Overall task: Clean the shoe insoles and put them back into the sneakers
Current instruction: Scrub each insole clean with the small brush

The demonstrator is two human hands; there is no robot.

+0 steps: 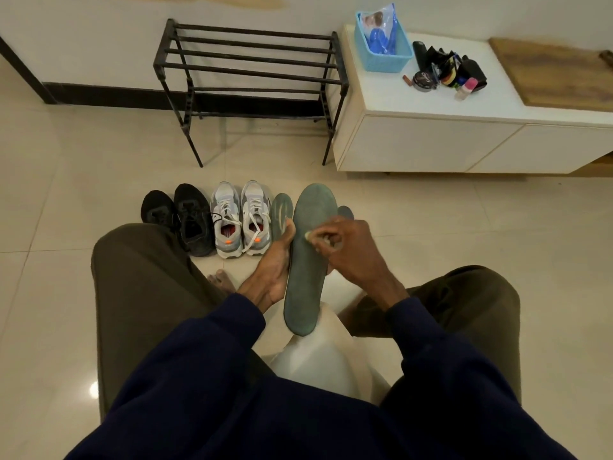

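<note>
A long grey-green insole (306, 260) stands upright between my knees, toe end pointing away. My left hand (277, 260) grips its left edge from underneath, thumb on the rim. My right hand (345, 247) pinches a small pale wipe or cloth (310, 234) against the insole's upper face. A second green insole (281, 212) lies on the floor just behind, right of the grey sneakers (240, 219). The tip of another insole (345, 212) shows behind my right hand.
A black pair of shoes (180, 215) sits left of the grey sneakers. A black metal shoe rack (252, 78) stands at the wall. The white low cabinet (464, 134) on the right carries a blue basket (381, 48) and polish items (444, 73). A white bag (325, 356) lies between my legs.
</note>
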